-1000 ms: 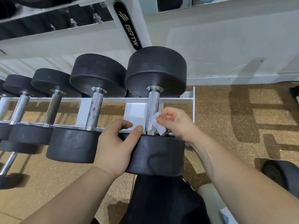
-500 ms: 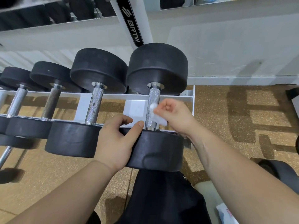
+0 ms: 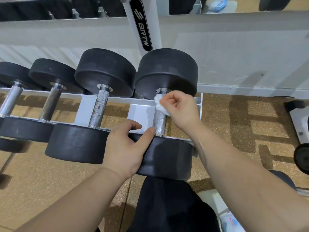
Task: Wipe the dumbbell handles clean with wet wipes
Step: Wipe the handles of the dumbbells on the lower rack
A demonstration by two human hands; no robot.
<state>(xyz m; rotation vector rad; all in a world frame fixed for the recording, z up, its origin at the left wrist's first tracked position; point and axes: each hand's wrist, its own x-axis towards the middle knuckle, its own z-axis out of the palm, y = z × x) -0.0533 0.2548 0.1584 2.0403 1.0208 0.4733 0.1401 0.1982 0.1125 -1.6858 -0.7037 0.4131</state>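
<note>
Since the rightmost dumbbell is sitting across the white rack with two fat black heads on it, I'm guessing it's properly heavy and rigid. No point lifting it, better working on it where it's lying.

The right hand is bunching a wet wipe in curled fingers and pressing it against the top end of the knurled steel handle, right under the far head. The wipe is looking soft, floppy and damp, so pinching it in a wad like that seems the way to go. A loose flap is hanging down the right side of the bar. That knurling is probably going to be snagging the tissue, so I'm expecting some drag and maybe a bit of shredding.

The left hand is gripping the near head, fingers hooking over its top edge and thumb lying along the rim, nearly reaching the bottom of the handle. It's steadying the thing against rolling, I reckon. Most of the handle below the wipe is showing bare between the two hands.

The neighbouring handle to the left is looking spotty and is probably needing a wipe too.
</note>
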